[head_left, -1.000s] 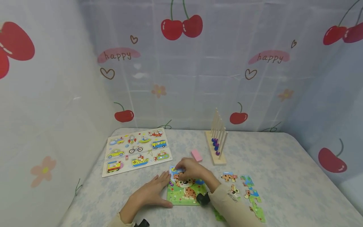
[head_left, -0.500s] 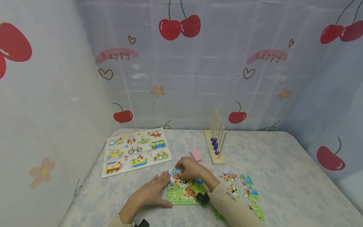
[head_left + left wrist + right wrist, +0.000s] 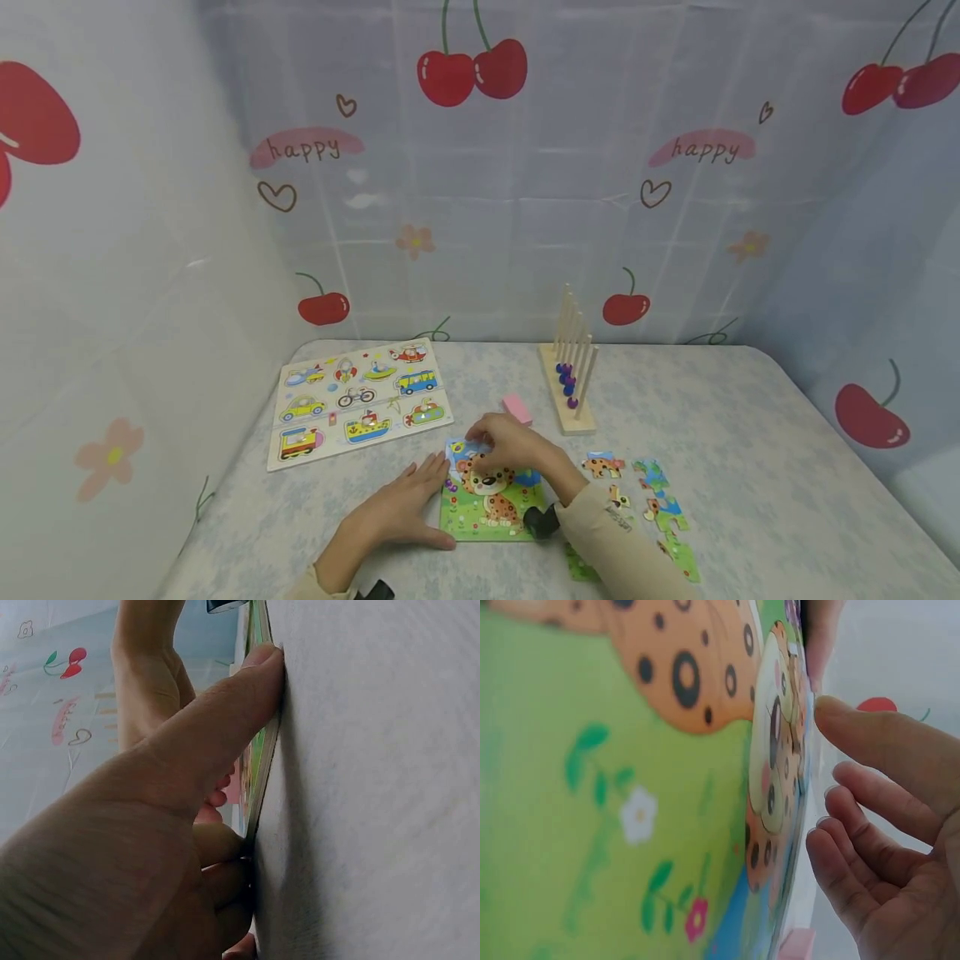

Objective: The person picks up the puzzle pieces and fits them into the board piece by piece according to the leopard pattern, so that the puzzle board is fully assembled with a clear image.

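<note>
A jigsaw puzzle board (image 3: pixel 465 521) with a spotted leopard cub on green grass lies flat on the table. My left hand (image 3: pixel 401 504) rests at its left side with fingers straight; in the left wrist view the thumb (image 3: pixel 247 686) touches the board's edge. Over the board's upper part is my right hand (image 3: pixel 506 442), its fingers loosely bent and partly hiding the picture. The right wrist view shows the right fingers (image 3: pixel 855 870) apart, with nothing visible between them. One fingertip there is close to the puzzle's surface; whether it touches cannot be told.
Loose puzzle pieces (image 3: pixel 663 510) lie to the right, some behind the right sleeve. A vehicle puzzle board (image 3: pixel 337 425) is at the back left. Behind my right hand are a pink block (image 3: pixel 517 408) and a wooden peg stand (image 3: pixel 577 425) with blue and purple beads.
My right hand has shifted very slightly to the right over the puzzle. The left hand stays against the board, and the head view has drifted a little.
</note>
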Demonstrator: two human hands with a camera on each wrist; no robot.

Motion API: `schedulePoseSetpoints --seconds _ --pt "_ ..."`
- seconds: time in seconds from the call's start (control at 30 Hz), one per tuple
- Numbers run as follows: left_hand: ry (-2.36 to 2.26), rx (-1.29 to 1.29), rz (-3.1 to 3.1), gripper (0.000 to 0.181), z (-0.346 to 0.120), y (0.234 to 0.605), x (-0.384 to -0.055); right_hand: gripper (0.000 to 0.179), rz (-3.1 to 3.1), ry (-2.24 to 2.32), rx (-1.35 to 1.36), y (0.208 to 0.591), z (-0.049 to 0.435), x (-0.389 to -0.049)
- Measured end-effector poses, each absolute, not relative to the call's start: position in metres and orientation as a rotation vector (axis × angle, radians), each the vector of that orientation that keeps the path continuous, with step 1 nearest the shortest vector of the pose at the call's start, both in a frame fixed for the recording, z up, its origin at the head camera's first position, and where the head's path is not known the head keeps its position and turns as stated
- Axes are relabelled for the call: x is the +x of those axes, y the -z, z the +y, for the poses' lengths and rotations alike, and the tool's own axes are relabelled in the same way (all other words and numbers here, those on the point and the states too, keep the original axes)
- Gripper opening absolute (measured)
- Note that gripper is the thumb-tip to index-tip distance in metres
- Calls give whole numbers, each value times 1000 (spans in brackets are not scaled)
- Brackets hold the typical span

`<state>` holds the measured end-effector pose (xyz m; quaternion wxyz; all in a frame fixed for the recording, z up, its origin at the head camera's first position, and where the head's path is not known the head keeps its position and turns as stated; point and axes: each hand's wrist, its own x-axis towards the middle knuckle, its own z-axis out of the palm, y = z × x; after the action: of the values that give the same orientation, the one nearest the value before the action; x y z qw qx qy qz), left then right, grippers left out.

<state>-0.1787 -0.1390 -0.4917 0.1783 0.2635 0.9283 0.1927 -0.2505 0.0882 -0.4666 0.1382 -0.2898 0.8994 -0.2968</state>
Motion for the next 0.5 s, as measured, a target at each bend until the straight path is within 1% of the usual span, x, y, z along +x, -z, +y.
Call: schedulePoseSetpoints --seconds 0.2,0.3,0.5 --pt "-544 756 2635 117 -138 491 -179 46 2628 868 -867 462 105 -249" --pt "-554 751 2635 117 -138 491 -178 45 2654 856 -890 461 117 -248" --pt "-560 754 2640 118 -139 490 -177 46 2691 852 -862 459 141 -241"
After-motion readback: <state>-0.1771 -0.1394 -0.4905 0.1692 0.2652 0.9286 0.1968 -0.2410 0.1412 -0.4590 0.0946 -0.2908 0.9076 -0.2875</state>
